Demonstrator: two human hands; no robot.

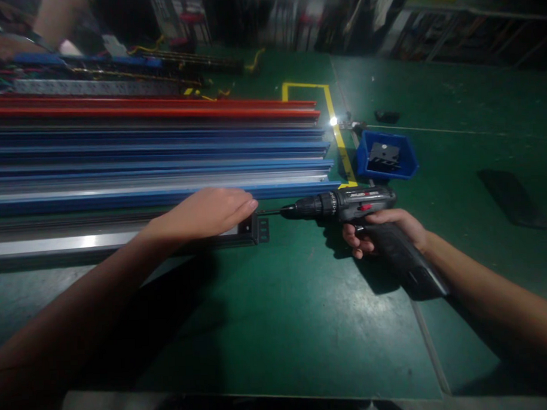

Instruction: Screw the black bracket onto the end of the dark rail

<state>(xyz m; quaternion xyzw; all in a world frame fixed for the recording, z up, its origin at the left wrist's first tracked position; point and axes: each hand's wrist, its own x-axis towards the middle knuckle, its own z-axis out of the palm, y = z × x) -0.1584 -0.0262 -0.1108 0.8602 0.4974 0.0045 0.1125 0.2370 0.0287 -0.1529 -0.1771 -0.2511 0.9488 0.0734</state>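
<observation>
My right hand [384, 231] is wrapped around the grip of a black cordless drill [363, 203] with a red switch. The drill lies level, its long thin bit pointing left and reaching the end of a black profile. That black metal profile [95, 241], with a bright silver strip inside, runs in from the left edge. A slotted black bracket [263, 229] sticks out from its end. My left hand [211, 212] is closed over the profile close to that end, thumb near the bit's tip. Its other fingertips are hidden behind the far side.
Blue profiles [164, 155] and red profiles [153, 110] lie parallel behind the black one. A blue bin [386, 171] with dark plates stands on the green table [277, 324]. Wired parts lie at the back left beside another person's arm [56, 21]. Yellow tape [338, 143] marks the table.
</observation>
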